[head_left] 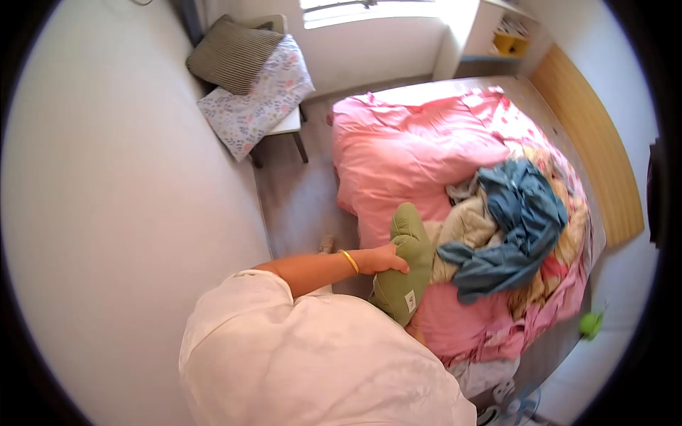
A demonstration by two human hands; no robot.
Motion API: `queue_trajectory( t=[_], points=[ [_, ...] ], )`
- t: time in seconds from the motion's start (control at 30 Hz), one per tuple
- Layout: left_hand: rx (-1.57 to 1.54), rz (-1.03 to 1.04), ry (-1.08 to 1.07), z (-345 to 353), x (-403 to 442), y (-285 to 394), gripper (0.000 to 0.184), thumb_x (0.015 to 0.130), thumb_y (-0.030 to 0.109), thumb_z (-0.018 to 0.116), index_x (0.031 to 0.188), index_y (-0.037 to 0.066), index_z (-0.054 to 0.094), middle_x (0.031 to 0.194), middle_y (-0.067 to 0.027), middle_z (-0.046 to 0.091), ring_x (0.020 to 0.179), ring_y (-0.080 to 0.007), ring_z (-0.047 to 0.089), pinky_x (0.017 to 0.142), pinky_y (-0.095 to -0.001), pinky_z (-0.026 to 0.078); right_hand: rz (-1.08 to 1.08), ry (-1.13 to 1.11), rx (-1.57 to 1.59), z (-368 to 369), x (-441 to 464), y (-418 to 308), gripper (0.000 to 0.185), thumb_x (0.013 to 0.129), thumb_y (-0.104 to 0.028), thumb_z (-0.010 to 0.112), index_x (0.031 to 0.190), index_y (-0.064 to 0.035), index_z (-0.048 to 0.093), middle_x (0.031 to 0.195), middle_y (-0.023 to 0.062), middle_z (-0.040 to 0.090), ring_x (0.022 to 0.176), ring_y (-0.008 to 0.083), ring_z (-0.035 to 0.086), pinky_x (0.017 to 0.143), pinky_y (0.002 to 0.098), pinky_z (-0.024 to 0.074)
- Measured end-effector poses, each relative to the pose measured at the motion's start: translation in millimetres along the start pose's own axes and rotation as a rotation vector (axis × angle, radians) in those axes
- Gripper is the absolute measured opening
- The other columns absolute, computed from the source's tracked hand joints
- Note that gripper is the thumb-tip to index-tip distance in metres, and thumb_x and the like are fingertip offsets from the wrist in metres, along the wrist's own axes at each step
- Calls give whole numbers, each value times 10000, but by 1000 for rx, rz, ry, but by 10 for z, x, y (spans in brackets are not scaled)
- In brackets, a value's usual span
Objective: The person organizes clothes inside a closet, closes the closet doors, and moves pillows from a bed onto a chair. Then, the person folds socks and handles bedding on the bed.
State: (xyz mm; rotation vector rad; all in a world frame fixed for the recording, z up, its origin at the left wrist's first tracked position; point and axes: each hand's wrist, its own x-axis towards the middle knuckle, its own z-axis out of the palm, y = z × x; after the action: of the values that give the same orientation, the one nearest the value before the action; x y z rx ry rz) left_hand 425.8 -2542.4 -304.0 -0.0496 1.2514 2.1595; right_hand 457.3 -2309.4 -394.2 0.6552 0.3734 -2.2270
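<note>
A green pillow [412, 266] with pale piping and a small white label is held upright at the near side of the bed. My left hand [386, 260], with a yellow bangle on its wrist, is closed on the pillow's side, thumb showing on top. Down at the pillow's lower end, my right hand [415, 329] holds it too; only a small part of that hand shows, its fingers mostly hidden. Just beyond the pillow lie a pink quilt [398, 153], a beige bundled cloth [465, 227] and a crumpled blue garment [522, 220].
The bed has a wooden headboard [593, 142] on the right. A chair [290, 122] at the back left bears a striped cushion [234, 55] and a floral pillow [263, 99]. A white wall [128, 213] runs along the left. A blue fan [522, 406] stands at bottom right.
</note>
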Motion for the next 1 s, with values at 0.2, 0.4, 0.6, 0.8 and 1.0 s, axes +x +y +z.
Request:
queue_trajectory(
  t=[0.2,0.4,0.6,0.8,1.0],
  points=[
    [332,135,99,-1218,-635,958,430,707,81,580,1118,-6,488,1037,-75,557,956,-149,508,836,-294,413,142,-26,-178,988,1490,383,716,795,-603,391,1276,-79,313,1252,99,416,1115,267,436,904,422,379],
    [713,276,317,-2191,-1054,1880,325,645,169,594,880,-55,585,791,-134,614,757,-196,590,680,-295,469,261,-41,-314,2018,2696,764,709,797,-597,394,1275,-80,317,1256,95,415,1122,262,431,911,418,376],
    [731,254,504,-2866,-1311,2667,344,666,128,598,969,-32,566,860,-110,620,811,-155,568,724,-283,461,366,-110,-428,2768,3612,954,702,799,-592,398,1274,-81,321,1260,90,414,1128,257,427,918,415,373],
    [820,323,653,-3496,-1610,3537,369,669,132,608,1000,-23,558,898,-105,619,826,-143,569,734,-283,460,459,-341,-575,3796,4541,1114,695,801,-586,402,1273,-82,325,1264,86,412,1135,252,422,925,411,369],
    [996,576,895,-3780,-2580,5021,386,636,137,633,984,-20,570,866,-63,616,769,-118,559,710,-276,464,306,-664,-769,5809,5169,1686,601,835,-513,413,1262,-94,350,1252,75,428,1131,204,429,942,357,367]
  ],
)
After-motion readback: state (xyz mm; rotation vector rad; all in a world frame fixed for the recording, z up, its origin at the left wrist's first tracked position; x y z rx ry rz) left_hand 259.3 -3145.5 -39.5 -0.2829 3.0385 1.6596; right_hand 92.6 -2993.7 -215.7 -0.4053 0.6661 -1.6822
